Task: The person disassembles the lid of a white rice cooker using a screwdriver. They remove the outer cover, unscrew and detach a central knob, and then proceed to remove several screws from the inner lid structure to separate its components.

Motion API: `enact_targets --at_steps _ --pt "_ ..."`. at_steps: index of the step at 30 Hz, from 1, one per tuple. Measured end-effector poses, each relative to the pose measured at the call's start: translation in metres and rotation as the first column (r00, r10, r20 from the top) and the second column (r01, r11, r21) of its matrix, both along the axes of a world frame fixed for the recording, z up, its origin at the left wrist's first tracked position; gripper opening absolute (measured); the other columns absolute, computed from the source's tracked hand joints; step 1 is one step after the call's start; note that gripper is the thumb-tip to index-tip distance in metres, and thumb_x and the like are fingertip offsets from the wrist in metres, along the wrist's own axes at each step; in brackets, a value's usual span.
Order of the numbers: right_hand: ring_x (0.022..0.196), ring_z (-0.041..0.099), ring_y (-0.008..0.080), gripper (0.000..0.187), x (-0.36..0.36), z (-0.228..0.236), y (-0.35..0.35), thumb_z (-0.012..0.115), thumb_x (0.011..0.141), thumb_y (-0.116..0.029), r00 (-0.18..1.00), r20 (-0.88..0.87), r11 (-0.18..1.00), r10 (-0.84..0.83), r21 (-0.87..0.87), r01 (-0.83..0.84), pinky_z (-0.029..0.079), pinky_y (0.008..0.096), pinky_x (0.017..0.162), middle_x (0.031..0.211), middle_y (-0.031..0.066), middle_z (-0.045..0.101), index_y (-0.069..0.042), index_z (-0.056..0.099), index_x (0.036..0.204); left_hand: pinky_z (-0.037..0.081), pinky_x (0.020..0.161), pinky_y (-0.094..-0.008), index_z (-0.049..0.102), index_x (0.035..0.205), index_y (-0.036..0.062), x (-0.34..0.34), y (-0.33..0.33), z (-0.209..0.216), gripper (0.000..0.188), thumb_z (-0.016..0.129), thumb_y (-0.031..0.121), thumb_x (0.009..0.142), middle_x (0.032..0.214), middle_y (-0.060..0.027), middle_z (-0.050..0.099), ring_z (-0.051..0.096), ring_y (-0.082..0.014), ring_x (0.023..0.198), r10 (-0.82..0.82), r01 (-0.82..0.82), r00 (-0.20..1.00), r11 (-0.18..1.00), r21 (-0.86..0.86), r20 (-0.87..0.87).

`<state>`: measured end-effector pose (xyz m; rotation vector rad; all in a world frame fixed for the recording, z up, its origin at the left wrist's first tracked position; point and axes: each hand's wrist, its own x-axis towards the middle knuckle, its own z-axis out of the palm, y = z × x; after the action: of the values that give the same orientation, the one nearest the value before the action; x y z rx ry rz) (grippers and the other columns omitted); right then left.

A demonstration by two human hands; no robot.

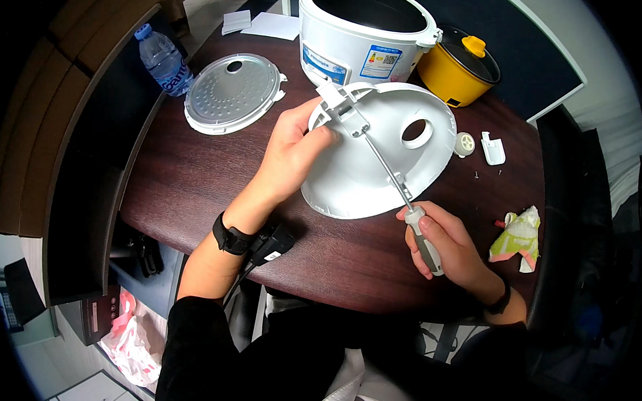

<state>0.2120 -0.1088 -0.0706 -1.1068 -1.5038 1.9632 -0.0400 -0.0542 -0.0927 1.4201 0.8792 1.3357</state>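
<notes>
My left hand point(296, 146) grips the edge of a white plastic rice cooker lid shell point(362, 178), tilted so that its hollow inside faces me. A round hole pierces the shell on its right side. Closed round the grey handle of a screwdriver point(427, 240), my right hand point(446, 245) holds the tool slanting up and left. Its tip meets a small bracket point(354, 123) with screws near the shell's upper left edge, close to my left thumb.
Behind stand the white rice cooker body point(354, 44) and a yellow pot point(458, 72). A grey inner lid point(232, 94) and water bottle point(164, 61) are at left. Right lie a round cap point(464, 144), white plastic piece point(493, 149), tiny screws and a cloth point(517, 237). A black adapter point(271, 243) sits near the front edge.
</notes>
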Motion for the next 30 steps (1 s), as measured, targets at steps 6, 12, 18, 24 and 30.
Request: enact_targets --at_steps 6,12,18,24,30 --pt "0.045 0.043 0.0064 0.032 -0.0019 -0.0022 -0.0032 0.03 0.098 -0.02 0.999 -0.041 0.999 -0.018 -0.032 0.016 0.035 0.0199 0.039 0.073 0.0042 0.048 0.004 0.043 0.114 0.044 0.069 -0.0227 0.057 0.106 -0.005 -0.0015 0.0002 -0.0001 0.034 0.048 0.007 0.075 0.083 -0.004 0.06 0.053 -0.0085 0.076 0.016 -0.016 0.999 1.0 0.0 -0.034" --pt "0.044 0.043 0.0074 0.031 -0.0013 -0.0042 -0.0043 0.03 0.098 -0.02 0.998 -0.059 0.999 -0.02 -0.031 0.018 0.035 0.0204 0.039 0.073 0.0047 0.048 0.004 0.043 0.114 0.043 0.068 -0.0221 0.057 0.108 -0.0052 -0.0002 -0.0017 -0.0005 0.037 0.046 0.005 0.074 0.083 -0.0035 0.06 0.052 -0.0075 0.076 0.031 -0.031 1.0 0.999 0.034 -0.005" --pt "0.044 0.044 0.0079 0.031 -0.0027 -0.0037 -0.006 0.03 0.099 -0.02 0.995 -0.09 0.997 -0.045 -0.065 0.039 0.036 0.0208 0.039 0.074 0.0051 0.049 0.004 0.043 0.114 0.038 0.064 -0.02 0.056 0.102 -0.0042 0.0007 -0.004 0.0018 0.032 0.046 0.008 0.075 0.08 0.0011 0.055 0.046 -0.0053 0.071 0.045 -0.045 0.999 0.999 0.032 -0.027" --pt "0.044 0.044 0.0082 0.031 -0.0033 -0.0024 -0.0061 0.03 0.099 -0.021 0.99 -0.137 0.994 -0.043 -0.104 0.028 0.036 0.0212 0.038 0.075 0.0052 0.049 0.003 0.042 0.114 0.037 0.061 -0.0201 0.056 0.097 -0.0038 0.004 -0.0055 0.0031 0.029 0.047 0.01 0.074 0.077 0.0023 0.053 0.045 -0.005 0.068 0.083 -0.081 0.996 0.995 0.058 -0.039" --pt "0.043 0.042 0.0074 0.031 -0.0064 0.0047 -0.0093 0.031 0.099 -0.022 0.991 -0.116 0.99 -0.061 -0.135 0.045 0.034 0.0214 0.037 0.074 0.0048 0.047 0.003 0.043 0.113 0.039 0.061 -0.0204 0.056 0.107 -0.0047 0.0024 -0.0055 -0.001 0.038 0.044 0.004 0.072 0.079 -0.0002 0.057 0.047 -0.0051 0.069 0.065 -0.06 0.996 0.994 0.086 -0.057"
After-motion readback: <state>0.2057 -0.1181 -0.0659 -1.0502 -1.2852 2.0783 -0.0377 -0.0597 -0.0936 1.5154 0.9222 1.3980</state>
